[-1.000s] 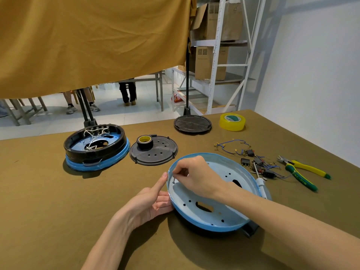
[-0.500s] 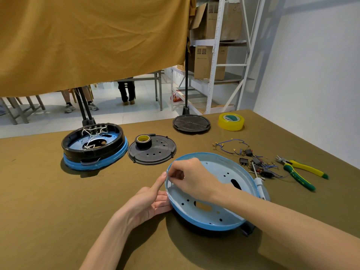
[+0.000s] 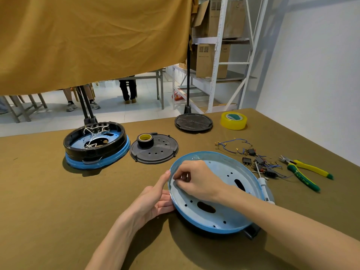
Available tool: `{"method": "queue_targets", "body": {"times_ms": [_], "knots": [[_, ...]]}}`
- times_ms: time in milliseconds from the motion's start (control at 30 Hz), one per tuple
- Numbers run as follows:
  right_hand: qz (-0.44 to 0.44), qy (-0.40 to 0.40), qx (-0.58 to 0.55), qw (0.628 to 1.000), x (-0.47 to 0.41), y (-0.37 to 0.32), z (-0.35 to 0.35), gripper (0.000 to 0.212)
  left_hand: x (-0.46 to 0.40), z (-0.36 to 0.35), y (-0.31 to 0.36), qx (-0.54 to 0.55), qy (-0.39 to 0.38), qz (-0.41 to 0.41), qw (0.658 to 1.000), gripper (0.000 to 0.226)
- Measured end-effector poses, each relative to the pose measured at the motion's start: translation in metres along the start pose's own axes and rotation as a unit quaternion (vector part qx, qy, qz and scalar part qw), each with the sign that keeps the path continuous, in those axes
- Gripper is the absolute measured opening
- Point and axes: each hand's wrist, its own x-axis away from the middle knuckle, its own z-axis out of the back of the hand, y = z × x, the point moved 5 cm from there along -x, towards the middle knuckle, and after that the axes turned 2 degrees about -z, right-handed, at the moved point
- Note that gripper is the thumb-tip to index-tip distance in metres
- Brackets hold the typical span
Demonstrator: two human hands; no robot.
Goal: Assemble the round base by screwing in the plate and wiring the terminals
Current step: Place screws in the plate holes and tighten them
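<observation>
One light-blue round plate (image 3: 218, 209) is lying near the front of the olive-covered desk (image 3: 48, 201), tilted, its near rim resting over a dark part below. It is being steadied by the left hand (image 3: 152, 203), whose straight fingers are pressed against the outer left rim while the thumb is raised along the edge. The right hand (image 3: 196, 180) is curled inside the plate at its left rim, fingertips pinched together; whether a screw is being held between them cannot be told.

One assembled round base (image 3: 95, 147), black ring over blue skirt with white wires inside, is sitting at the far left of the desk. Two black discs are being counted: one perforated disc (image 3: 155, 151) just right of the base, with one roll of black tape (image 3: 145, 139) on it, and one disc (image 3: 193, 122) farther back carrying a black pole. One roll of yellow tape (image 3: 233, 120) is lying right of that. A tangle of blue wires and small terminals (image 3: 253, 154) is spread beside one pair of yellow-and-green pliers (image 3: 305, 172). One white-handled screwdriver (image 3: 262, 182) is touching the plate's right rim.
</observation>
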Motion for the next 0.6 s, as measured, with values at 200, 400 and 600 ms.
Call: {"method": "queue_targets", "body": {"times_ms": [200, 400, 600], "knots": [[-0.025, -0.045, 0.013, 0.999, 0.0, 0.002, 0.002, 0.013, 0.003, -0.001, 0.001, 0.013, -0.007, 0.008, 1.0, 0.078], [-0.046, -0.082, 0.024, 0.995, 0.01, 0.007, 0.007, 0.027, 0.006, -0.004, -0.002, 0.032, -0.001, -0.019, 0.999, 0.076], [-0.02, -0.098, 0.028, 0.995, 0.015, 0.003, 0.011, 0.032, 0.007, -0.008, -0.001, 0.051, 0.041, -0.079, 0.995, 0.069]]}}
